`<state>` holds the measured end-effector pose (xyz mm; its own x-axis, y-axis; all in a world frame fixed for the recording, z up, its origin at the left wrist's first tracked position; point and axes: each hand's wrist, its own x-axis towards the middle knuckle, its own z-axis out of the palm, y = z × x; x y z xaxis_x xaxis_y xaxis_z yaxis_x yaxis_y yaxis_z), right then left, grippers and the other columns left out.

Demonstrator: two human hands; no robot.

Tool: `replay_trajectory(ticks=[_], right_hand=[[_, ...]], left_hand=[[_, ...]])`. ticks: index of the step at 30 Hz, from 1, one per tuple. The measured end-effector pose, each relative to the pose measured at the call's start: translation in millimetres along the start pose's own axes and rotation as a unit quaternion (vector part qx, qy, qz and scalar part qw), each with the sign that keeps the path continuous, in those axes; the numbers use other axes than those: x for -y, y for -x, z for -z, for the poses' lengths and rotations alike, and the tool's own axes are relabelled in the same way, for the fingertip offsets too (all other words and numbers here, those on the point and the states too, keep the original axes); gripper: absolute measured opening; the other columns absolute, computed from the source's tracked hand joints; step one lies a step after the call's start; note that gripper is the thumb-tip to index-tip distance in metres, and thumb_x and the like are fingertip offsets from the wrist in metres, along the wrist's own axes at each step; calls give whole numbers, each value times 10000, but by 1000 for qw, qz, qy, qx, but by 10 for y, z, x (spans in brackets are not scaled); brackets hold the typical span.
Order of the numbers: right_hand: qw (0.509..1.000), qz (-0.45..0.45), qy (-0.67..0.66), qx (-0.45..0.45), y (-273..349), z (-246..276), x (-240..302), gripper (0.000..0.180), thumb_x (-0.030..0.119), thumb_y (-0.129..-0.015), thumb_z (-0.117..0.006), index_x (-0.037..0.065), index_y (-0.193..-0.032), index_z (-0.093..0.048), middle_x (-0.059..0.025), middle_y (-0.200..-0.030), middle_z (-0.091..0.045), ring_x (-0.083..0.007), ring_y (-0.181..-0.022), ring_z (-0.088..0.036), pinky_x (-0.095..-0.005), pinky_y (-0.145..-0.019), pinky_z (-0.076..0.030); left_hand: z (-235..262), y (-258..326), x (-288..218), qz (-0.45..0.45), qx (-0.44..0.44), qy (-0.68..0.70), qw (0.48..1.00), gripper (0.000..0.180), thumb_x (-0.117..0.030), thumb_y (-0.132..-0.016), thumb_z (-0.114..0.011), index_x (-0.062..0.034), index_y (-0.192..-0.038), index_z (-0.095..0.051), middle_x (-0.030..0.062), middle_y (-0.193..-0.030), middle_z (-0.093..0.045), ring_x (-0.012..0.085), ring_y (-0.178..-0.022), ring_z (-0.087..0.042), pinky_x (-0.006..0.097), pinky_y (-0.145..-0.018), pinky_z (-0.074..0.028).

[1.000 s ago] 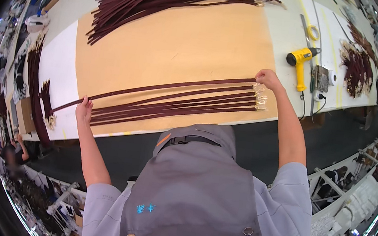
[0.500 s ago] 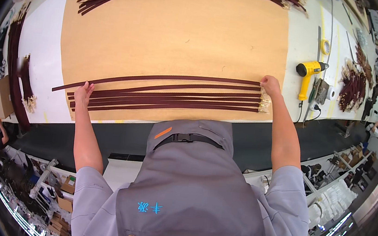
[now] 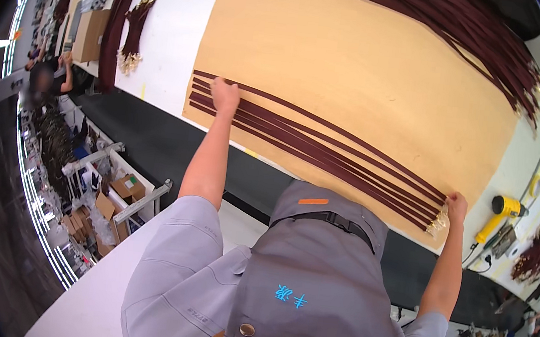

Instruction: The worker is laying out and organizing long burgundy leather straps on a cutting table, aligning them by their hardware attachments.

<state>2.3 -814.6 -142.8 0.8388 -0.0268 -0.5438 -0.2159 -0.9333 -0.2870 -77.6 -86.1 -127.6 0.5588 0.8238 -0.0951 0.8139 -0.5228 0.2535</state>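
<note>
Several long dark maroon straps (image 3: 319, 149) lie side by side across a tan sheet (image 3: 361, 66) in front of me. Their right ends carry gold-coloured fittings with clear wrapping (image 3: 437, 222). My left hand (image 3: 225, 97) rests over the straps near their left ends, its fingers closed around the far strap. At the right end of that same strap, my right hand (image 3: 457, 207) pinches its tip between thumb and fingers. Part of the straps is hidden under my left hand.
A large maroon strap bundle (image 3: 426, 23) lies along the far side. Rightward are a yellow heat gun (image 3: 505, 206), a tape roll (image 3: 535, 185) and a tangled strap pile (image 3: 535, 257). A small bundle (image 3: 135, 30) and cardboard box (image 3: 90, 35) stand left. Another person (image 3: 53, 80) is beyond.
My view has turned toward the left. My left hand has slid inward along the straps, and the far strap's left end now lines up with the others. My right hand stays at the fitting end.
</note>
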Motion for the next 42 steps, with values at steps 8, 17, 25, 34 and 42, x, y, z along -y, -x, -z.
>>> replay_trajectory(ticks=[8, 17, 25, 34, 42], right_hand=[[1000, 14, 11, 21, -22, 52, 150, 111, 44, -670, -639, 1, -766, -603, -123, -687, -606, -237, -651, -585, -341, -627, -459], [999, 3, 51, 16, 76, 88, 176, 117, 95, -639, -638, 12, -717, -610, -136, -656, -607, -253, -635, -589, -354, -617, -466], [998, -28, 57, -25, 11, -48, 147, 115, 126, -672, -630, 30, -736, -623, -159, -727, -621, -297, -707, -604, -372, -671, -476], [987, -78, 142, -2, 81, 27, 12, 99, 97, -686, -617, 64, -774, -648, -147, -814, -640, -312, -799, -608, -391, -730, -480], [992, 30, 50, -110, -690, 799, 766, 228, 91, -740, -569, 38, -959, -604, -169, -1012, -584, -315, -946, -564, -397, -823, -458]], left_hand=[[-19, 402, -15, -87, 131, -85, 984, 495, -257, -797, -626, -1, -1183, -450, 201, -1348, -333, 341, -1239, -336, 473, -975, -337], [-93, 387, 201, -113, 150, -75, 979, 473, -296, -789, -626, -25, -1147, -479, 202, -1326, -331, 353, -1217, -350, 516, -932, -361], [-209, 285, 409, -182, 149, -98, 967, 618, -372, -812, -600, -23, -1276, -388, 292, -1345, -283, 421, -1213, -345, 457, -961, -358], [-158, 413, 77, -176, 186, -121, 959, 618, -315, -830, -585, -17, -1315, -342, 265, -1397, -219, 402, -1271, -275, 486, -998, -308], [-236, 762, -1078, -273, 205, 82, 936, 357, -148, -794, -607, 51, -1068, -495, 238, -1051, -484, 368, -990, -486, 408, -870, -407]])
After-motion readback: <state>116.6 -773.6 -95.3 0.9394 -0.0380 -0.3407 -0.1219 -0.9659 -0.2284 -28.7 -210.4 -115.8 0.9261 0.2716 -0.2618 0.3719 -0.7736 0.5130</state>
